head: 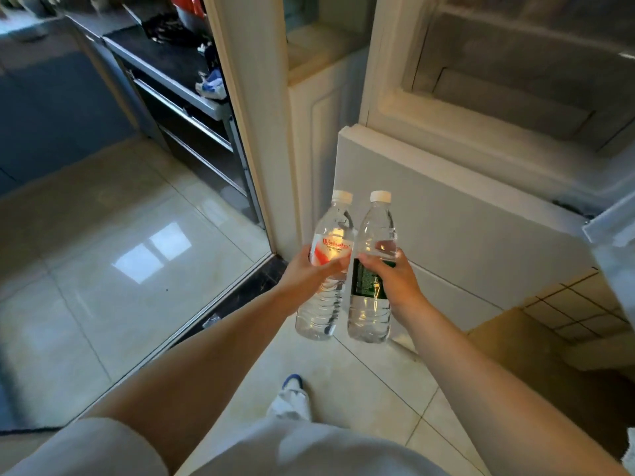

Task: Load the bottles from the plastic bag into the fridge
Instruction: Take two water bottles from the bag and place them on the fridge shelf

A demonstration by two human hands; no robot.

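— Where are the bottles at this moment?

— Both are in the middle of the frame, held up in the air in front of the fridge. The left hand [302,273] has the red-label bottle [326,269], and the right hand [395,276] has the green-label bottle [372,269].

— How is each grip?

— Each grip is clamped on its own bottle, around the label zone. On the left hand the thumb lies across the front of the red label. On the right hand the fingers curl around the top edge of the dark green label.

— Which way do the bottles point?

— Their long axis is almost upright. The white caps point up and a little away from the person, toward the fridge, and the bases point down toward the floor [360,379]. The red-label bottle leans slightly to the right at its top. The two bottles stand side by side, very close; if they touch I cannot tell.

— And the fridge?

— It fills the upper right of the frame. An open compartment [508,97] shows there, grey inside with a pale frame around it. Under it is a closed white door panel [464,218], just behind the bottles. At the right edge a part of an opened door [611,235] comes into the picture.

— What else is in the room?

— A dark steel rack [192,108] in the upper left, with a blue and white cloth [211,84] on its top shelf. At the lower middle, one shoe [292,383] of the person on the tiles.
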